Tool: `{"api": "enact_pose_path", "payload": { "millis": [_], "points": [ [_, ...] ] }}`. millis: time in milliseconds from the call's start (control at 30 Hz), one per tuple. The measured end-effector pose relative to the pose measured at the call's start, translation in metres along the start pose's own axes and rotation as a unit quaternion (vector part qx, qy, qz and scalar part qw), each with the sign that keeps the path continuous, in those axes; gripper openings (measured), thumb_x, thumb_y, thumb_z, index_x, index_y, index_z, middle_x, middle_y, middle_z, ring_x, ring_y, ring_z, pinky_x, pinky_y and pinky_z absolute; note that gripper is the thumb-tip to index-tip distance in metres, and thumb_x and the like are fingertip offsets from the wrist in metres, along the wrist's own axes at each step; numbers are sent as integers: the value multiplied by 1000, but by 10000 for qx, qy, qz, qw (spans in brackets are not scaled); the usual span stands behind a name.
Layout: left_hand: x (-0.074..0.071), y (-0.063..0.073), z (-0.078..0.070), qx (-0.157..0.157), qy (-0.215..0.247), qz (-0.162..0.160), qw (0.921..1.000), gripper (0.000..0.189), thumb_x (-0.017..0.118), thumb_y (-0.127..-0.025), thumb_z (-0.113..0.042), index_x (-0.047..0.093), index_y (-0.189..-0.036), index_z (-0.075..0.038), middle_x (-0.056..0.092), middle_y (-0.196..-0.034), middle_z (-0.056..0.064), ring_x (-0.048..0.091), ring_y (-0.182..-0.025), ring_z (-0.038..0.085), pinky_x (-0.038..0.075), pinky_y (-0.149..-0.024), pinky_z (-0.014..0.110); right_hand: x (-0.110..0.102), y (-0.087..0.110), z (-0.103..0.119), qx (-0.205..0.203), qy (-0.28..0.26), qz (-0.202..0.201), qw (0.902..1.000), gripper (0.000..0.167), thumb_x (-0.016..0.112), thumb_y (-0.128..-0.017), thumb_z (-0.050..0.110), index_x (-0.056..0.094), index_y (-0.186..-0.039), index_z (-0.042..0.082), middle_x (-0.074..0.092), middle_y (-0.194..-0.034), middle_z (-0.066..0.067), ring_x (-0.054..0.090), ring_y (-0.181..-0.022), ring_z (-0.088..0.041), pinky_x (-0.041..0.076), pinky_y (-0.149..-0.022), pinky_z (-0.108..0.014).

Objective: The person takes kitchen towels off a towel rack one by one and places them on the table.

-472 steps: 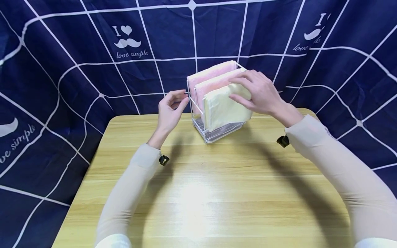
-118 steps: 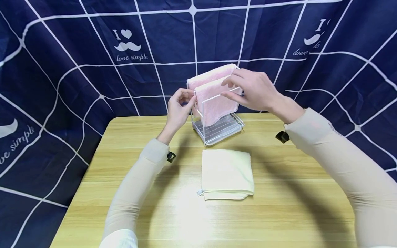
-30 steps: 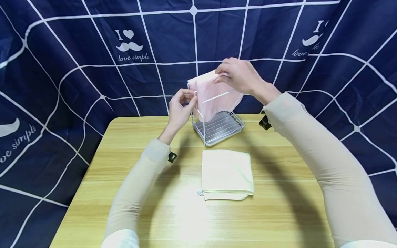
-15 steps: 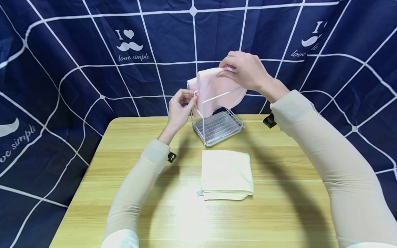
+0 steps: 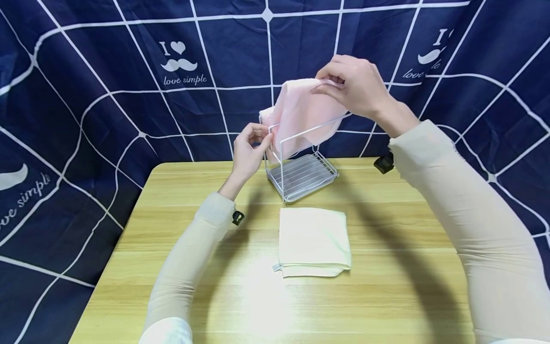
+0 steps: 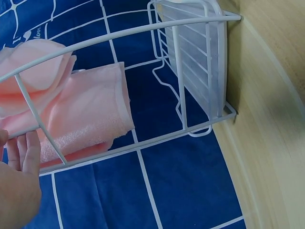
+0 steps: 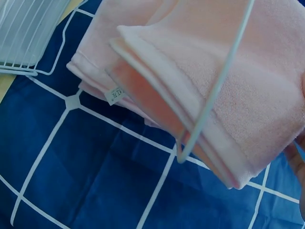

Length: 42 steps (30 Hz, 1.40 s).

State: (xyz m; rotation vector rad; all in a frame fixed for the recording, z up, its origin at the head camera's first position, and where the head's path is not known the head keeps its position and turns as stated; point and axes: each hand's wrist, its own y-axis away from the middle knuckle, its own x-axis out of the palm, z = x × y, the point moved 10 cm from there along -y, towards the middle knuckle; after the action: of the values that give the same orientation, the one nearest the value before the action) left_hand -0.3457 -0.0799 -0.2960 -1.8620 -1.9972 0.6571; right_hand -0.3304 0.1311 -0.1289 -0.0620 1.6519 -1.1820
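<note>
A white wire rack (image 5: 282, 172) with a grey drip tray (image 5: 305, 177) stands at the back of the table. My left hand (image 5: 249, 153) pinches the rack's left end; in the left wrist view, its fingers (image 6: 32, 150) meet a white crossbar. Higher up, my right hand (image 5: 358, 88) grips a folded pink towel (image 5: 301, 110) by its top edge, the lower part still between the rack's bars. Behind it a second pink towel (image 6: 90, 109) hangs on the rack, mostly hidden in the head view. A folded pale yellow towel (image 5: 314, 239) lies flat in front of the rack.
The wooden table (image 5: 193, 191) reaches back to a dark blue curtain (image 5: 232, 48) with white lines. A wire bar (image 7: 217, 90) of the rack crosses in front of the pink towel in the right wrist view. Black wrist cameras sit on both sleeves.
Earlier the yellow towel hung on the rack; now it lies on the table. Over the last second my right hand has raised the front pink towel up and rightward. My left hand has stayed put.
</note>
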Motion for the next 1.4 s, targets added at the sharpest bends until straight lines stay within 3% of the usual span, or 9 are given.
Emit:
{"api": "enact_pose_path", "payload": {
  "millis": [300,700,767,967,1133,1400],
  "points": [
    [0,0,1,-14,2,-14,10000,15,74,-96,-1,69,-109,6,73,-94,22,62,-74,0,49,-62,11,-21,2,0,-28,56,-158,9999,25,84,-91,23,77,-100,1,62,-80,-15,45,-77,-11,27,-71,-14],
    [3,0,-2,23,69,56,10000,16,73,-96,0,68,-109,7,73,-93,23,64,-74,-2,52,-62,12,-60,12,-9,-264,-28,-596,9979,26,83,-90,14,74,-98,-9,64,-81,-22,39,-85,22,35,-80,-1],
    [3,0,-3,25,84,61,9999,16,73,-96,0,67,-109,7,73,-92,22,64,-74,-2,52,-62,12,-66,15,-12,-262,-99,-731,9969,25,84,-89,10,74,-97,-11,63,-79,-15,40,-85,24,37,-80,0],
    [2,1,-1,-46,138,56,9999,16,73,-95,0,67,-109,7,73,-88,9,64,-74,-1,52,-62,12,-84,24,-17,-336,-370,-1321,9900,21,88,-82,2,75,-91,-12,50,-88,32,46,-82,24,41,-78,-1],
    [2,2,0,-50,145,59,9999,17,73,-96,0,67,-110,8,71,-87,1,63,-73,-2,52,-61,11,-97,31,-19,-273,-356,-1520,9874,22,88,-83,4,76,-89,-12,51,-91,38,48,-83,25,43,-80,1],
    [2,0,1,-6,108,33,9999,17,73,-96,1,67,-110,8,72,-89,6,62,-73,-4,51,-62,11,-115,39,-29,328,-389,-1668,9847,30,89,-86,16,77,-91,-11,54,-87,39,51,-81,22,45,-84,0]
  ]
}}
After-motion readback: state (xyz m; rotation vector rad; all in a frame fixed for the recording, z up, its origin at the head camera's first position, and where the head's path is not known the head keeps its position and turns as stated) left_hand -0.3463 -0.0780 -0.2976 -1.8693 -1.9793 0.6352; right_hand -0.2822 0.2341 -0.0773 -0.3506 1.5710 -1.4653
